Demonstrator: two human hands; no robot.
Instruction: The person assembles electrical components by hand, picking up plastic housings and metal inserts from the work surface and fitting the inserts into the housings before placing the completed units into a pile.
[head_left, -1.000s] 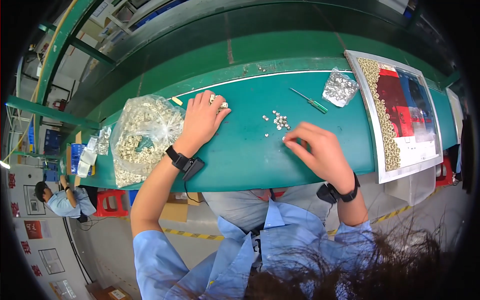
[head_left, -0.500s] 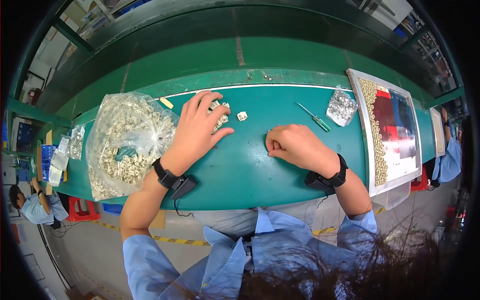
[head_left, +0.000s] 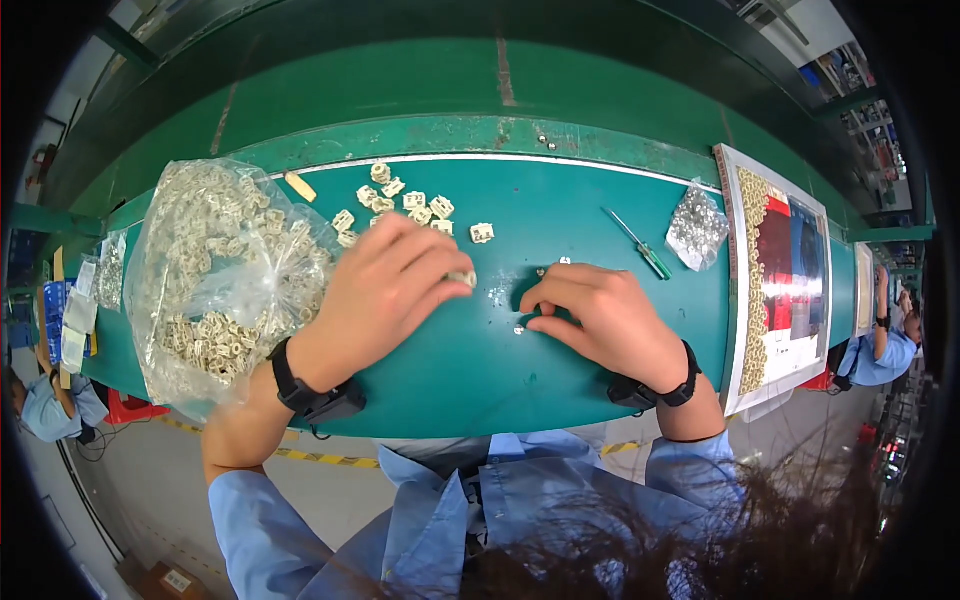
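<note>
My left hand (head_left: pixel 395 290) pinches a small cream plastic part (head_left: pixel 468 279) between thumb and fingertips, just above the green mat. Beyond it lie several loose cream plastic parts (head_left: pixel 414 201), one of them (head_left: pixel 482 233) a little apart to the right. My right hand (head_left: pixel 605 315) is low over the mat, fingers bent, with a gap between thumb and forefinger and nothing visible in it. Tiny shiny metal pieces lie around its fingertips, one metal piece (head_left: pixel 519 330) by the thumb and another metal piece (head_left: pixel 566 261) beyond the knuckles.
A clear bag of cream parts (head_left: pixel 225 245) lies on the left. On the right are a green-handled screwdriver (head_left: pixel 640 245), a small bag of metal pieces (head_left: pixel 697 228) and a white-framed tray (head_left: pixel 735 300) with rows of parts. Co-workers sit at both sides.
My left hand has come back from the loose parts toward the middle, now with one part. My right hand's closed fingers have loosened, and small metal pieces now show on the mat beside them.
</note>
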